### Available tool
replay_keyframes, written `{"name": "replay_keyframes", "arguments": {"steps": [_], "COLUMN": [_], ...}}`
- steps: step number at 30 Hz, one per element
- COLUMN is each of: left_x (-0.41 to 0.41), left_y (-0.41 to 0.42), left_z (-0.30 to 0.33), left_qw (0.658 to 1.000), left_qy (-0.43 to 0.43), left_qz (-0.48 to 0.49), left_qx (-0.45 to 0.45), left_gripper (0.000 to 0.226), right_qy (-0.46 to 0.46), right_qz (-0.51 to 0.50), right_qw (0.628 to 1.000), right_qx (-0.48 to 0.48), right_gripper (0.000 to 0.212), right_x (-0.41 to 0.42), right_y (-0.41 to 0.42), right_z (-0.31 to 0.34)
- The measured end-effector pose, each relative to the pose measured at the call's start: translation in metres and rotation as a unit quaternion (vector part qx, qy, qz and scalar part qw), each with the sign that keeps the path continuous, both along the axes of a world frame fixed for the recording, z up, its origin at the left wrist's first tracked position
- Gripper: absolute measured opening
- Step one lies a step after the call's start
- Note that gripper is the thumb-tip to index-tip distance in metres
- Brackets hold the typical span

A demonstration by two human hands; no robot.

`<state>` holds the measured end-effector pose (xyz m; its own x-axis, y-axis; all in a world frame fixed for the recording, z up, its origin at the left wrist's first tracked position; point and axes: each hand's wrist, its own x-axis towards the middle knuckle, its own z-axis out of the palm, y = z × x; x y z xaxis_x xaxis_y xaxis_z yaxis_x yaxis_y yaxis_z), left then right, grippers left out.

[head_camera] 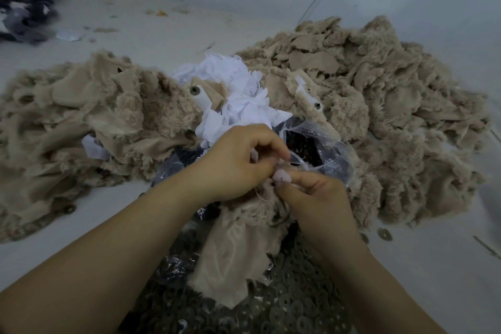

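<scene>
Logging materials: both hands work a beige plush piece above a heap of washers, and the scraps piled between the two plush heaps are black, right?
No: in the head view the scraps are white. Left hand and right hand do work the beige plush piece above washers.

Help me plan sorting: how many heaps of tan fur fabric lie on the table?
2: the left heap and the right heap, with white scraps between them. The fingers hold one loose piece besides; more may be hidden.
</scene>
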<state>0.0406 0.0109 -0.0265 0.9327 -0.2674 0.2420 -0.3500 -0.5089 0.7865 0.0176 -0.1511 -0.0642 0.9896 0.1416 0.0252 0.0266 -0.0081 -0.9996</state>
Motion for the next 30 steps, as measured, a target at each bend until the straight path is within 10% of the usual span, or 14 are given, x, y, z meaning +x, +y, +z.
{"name": "replay_keyframes", "arguments": {"steps": [5,18,30], "left_x": [0.017,0.02,-0.009], "left_y": [0.017,0.026,0.033], "left_z": [-0.007,-0.016,-0.014], "left_qw": [0.989,0.989,0.996], "left_qy": [0.035,0.073,0.028], "left_qz": [0.034,0.024,-0.014], "left_qx": [0.14,0.124,-0.079], "left_gripper": [0.054,0.044,0.016], "right_qy": [0.016,-0.001,0.13], "right_qz": [0.011,0.182,0.113], "right_qw": [1.0,0.981,0.98], "right_qx": [0.015,-0.06,0.099], "right_gripper": [0.032,0.014,0.03], "right_x": [-0.001,-0.005,0.007], "right_y": [0.0,-0.01,-0.014], "right_z": [0.002,0.022,0.016]}}
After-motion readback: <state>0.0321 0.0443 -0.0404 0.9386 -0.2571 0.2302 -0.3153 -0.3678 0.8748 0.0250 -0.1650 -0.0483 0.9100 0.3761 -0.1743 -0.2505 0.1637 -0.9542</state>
